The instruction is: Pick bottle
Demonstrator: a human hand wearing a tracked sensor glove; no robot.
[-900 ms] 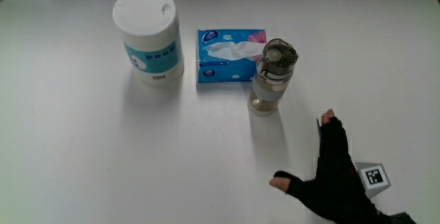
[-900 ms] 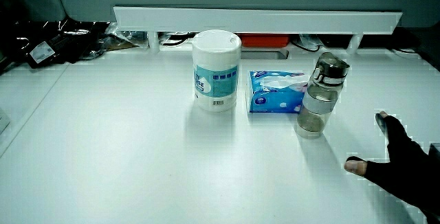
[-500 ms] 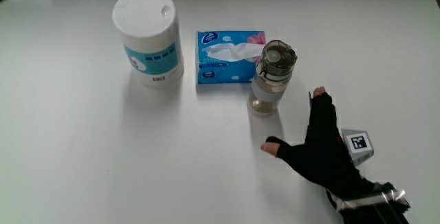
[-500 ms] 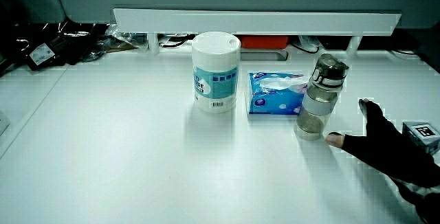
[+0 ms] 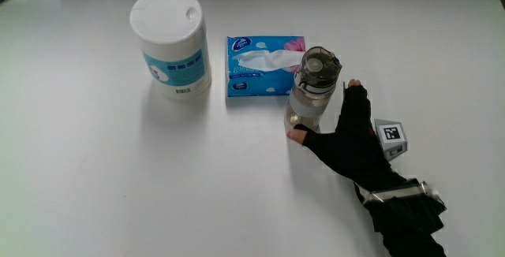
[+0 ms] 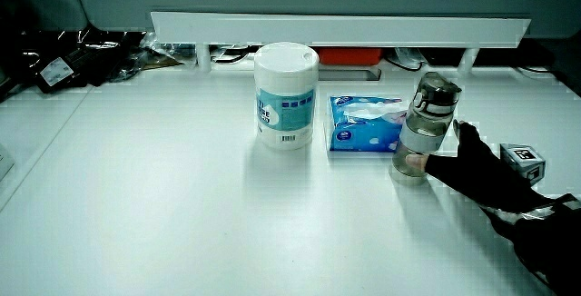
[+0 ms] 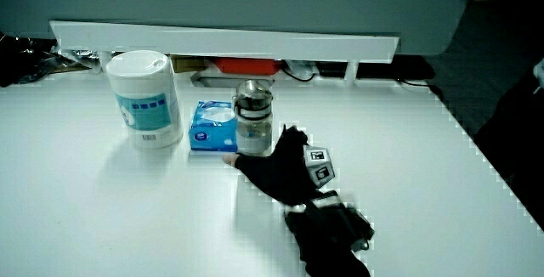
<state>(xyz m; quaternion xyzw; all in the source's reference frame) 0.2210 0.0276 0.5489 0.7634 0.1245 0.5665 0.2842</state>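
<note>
Hand (image 5: 347, 135) at bottle (image 5: 313, 87); tissue pack (image 5: 260, 64) touching bottle, wipes canister (image 5: 170, 42) apart.

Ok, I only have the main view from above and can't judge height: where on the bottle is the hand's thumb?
Observer: In a side view the hand has its thumb tip low on the bottle, at the clear part near the base.
Operator: And the fingers, closed on it?
Observer: No. In a side view the fingers are spread beside the bottle's pale band, with a gap showing.
</note>
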